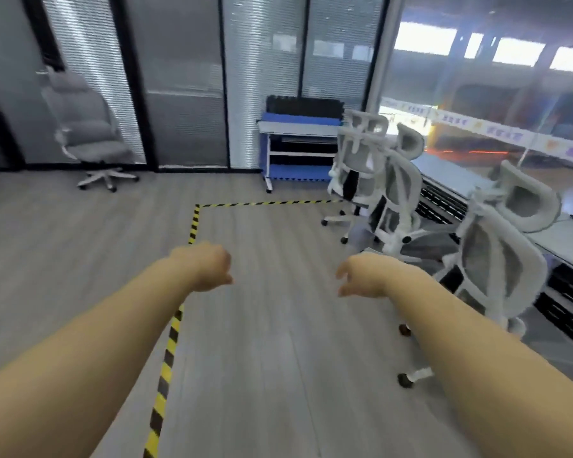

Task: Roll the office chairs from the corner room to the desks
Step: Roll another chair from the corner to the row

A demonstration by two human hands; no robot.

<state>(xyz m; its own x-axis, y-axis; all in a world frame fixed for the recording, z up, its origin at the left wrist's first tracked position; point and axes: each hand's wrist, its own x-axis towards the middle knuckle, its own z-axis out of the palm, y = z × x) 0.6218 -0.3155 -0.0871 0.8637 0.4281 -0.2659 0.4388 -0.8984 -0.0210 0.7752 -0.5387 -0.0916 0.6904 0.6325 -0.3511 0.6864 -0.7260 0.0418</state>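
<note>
Chairs [497,246] sit right of both (empty) hands [209,269].

Left hand [209,267] and right hand [361,279] empty, 3 mesh chairs [497,259] right

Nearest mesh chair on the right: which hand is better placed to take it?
Probably the right hand: it hangs open beside the nearest mesh chair, whose back faces the person. The left hand is farther off, near the striped floor tape.
</note>
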